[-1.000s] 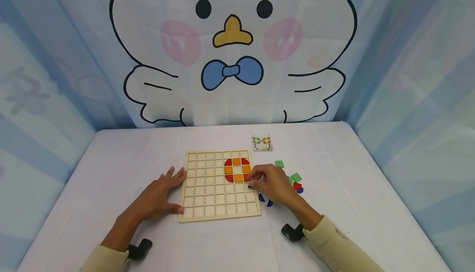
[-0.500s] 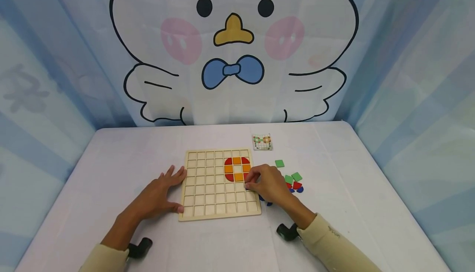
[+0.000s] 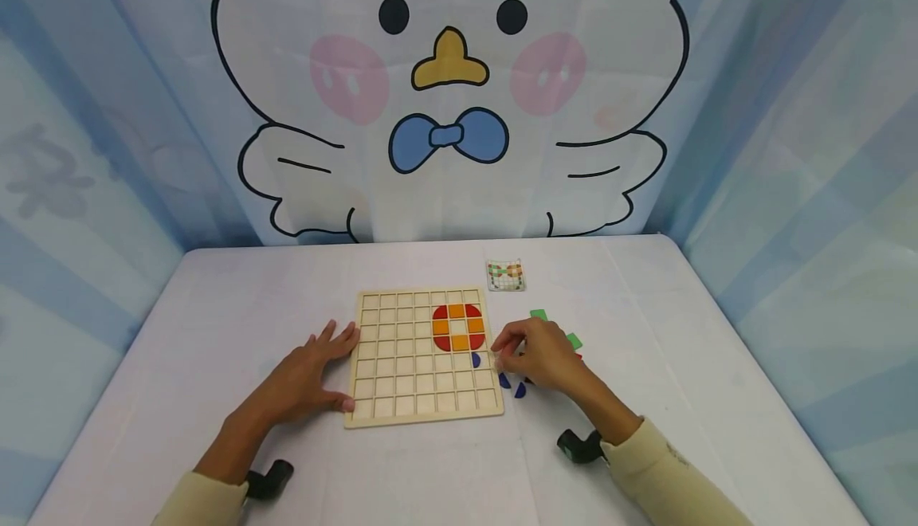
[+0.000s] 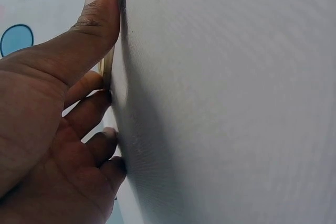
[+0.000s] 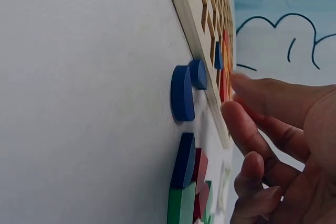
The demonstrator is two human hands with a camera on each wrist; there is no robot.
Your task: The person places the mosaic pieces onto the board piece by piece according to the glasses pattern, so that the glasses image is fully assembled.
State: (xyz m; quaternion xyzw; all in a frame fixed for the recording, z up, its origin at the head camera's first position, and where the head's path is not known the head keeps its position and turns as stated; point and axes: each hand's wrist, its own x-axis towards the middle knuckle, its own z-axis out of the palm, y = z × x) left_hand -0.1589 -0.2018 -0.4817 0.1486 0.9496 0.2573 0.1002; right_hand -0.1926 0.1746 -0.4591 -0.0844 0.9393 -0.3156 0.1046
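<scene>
Blue pieces (image 3: 519, 390) lie just right of the grid board (image 3: 423, 418); they should handle light, stiff and smooth, best pinched by their edges. The left hand (image 3: 307, 378), fingers spread, touches the board's left edge. The right hand (image 3: 534, 355) is by the right edge, thumb and fingertips apart — holding nothing. One blue piece (image 3: 476, 359) occupies a cell; beyond lies a picture card (image 3: 505, 276).

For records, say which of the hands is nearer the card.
Right: the right hand is in front of the card; the left hand is farther off, at the left edge of the board.
</scene>
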